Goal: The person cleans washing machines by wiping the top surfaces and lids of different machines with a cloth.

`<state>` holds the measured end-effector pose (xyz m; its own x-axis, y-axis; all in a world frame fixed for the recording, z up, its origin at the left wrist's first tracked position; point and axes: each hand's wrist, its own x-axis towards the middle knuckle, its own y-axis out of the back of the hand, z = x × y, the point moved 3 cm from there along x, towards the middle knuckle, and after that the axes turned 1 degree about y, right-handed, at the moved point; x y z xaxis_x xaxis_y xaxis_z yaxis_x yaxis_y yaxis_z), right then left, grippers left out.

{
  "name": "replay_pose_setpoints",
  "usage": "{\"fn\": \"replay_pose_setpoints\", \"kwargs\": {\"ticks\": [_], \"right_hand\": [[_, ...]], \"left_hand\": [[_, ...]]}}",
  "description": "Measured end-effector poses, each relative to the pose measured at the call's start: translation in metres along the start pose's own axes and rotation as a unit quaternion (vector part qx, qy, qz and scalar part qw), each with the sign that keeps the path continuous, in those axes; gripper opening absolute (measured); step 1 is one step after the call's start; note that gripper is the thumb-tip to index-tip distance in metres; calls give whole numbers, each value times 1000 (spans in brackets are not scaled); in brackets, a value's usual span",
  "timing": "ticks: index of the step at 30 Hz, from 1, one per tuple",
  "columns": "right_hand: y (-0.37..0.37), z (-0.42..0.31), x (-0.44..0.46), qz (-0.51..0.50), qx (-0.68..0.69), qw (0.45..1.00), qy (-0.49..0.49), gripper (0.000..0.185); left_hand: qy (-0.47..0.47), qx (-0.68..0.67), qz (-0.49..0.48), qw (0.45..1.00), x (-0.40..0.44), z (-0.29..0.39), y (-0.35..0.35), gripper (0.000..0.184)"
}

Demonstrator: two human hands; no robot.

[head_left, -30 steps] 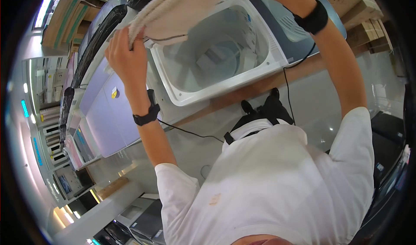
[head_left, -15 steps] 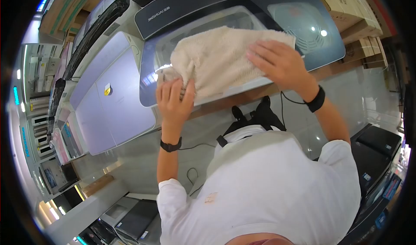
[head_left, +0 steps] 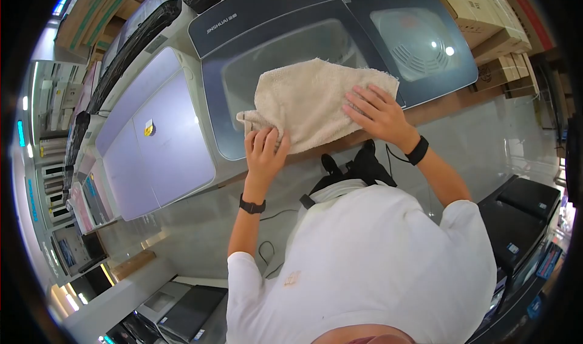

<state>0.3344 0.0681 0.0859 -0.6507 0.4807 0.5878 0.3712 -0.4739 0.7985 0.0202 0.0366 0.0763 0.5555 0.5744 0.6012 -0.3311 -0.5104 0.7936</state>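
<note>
A beige fluffy cloth [head_left: 319, 101] lies spread over the closed dark lid of a washing machine [head_left: 234, 70], hanging to its front edge. At the cloth's lower left corner, my left hand [head_left: 265, 155] has its fingers curled on the fabric, gripping its edge. Flat on the right part of the cloth rests my right hand [head_left: 379, 114], fingers spread. Some creases run through the cloth near my left hand.
A pale purple machine [head_left: 158, 143] with a yellow tag stands to the left. Cardboard boxes [head_left: 480, 16] are stacked at the upper right. Black appliances [head_left: 516, 222] stand at the right, and a cable [head_left: 267, 253] lies on the floor.
The open tub seen a second ago is now covered by the lid. The cloth came down from raised hands onto it, then shifted slightly toward the front edge with both hands.
</note>
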Motion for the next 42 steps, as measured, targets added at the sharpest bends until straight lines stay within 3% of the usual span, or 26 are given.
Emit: {"fn": "replay_pose_setpoints", "kwargs": {"ticks": [14,20,23,25,28,31,32,36,42], "right_hand": [[-25,-9,-25,-49,68,996,-34,44],[-37,11,-18,-89,121,979,-137,48],[-54,27,-1,-95,123,971,-184,52],[-53,25,23,-101,142,965,-195,51],[-59,-12,27,-87,21,981,-171,47],[-28,-34,-3,-119,131,973,-148,46],[-22,-31,-14,-119,168,968,-140,46],[-12,28,-46,-136,102,966,-193,49],[-41,59,-21,-140,71,960,-231,59]], "left_hand": [[21,-16,-22,999,-26,9,-27,28],[170,-104,-160,967,-6,5,-16,48],[208,-94,-157,961,20,7,-26,53],[217,-37,-179,959,31,7,-45,55],[211,5,-230,950,39,23,-59,59],[213,-27,-231,949,25,50,-59,67],[218,-46,-224,949,18,59,-55,70],[247,23,-285,926,38,83,-37,84],[267,-7,-270,925,88,91,-97,91]]}}
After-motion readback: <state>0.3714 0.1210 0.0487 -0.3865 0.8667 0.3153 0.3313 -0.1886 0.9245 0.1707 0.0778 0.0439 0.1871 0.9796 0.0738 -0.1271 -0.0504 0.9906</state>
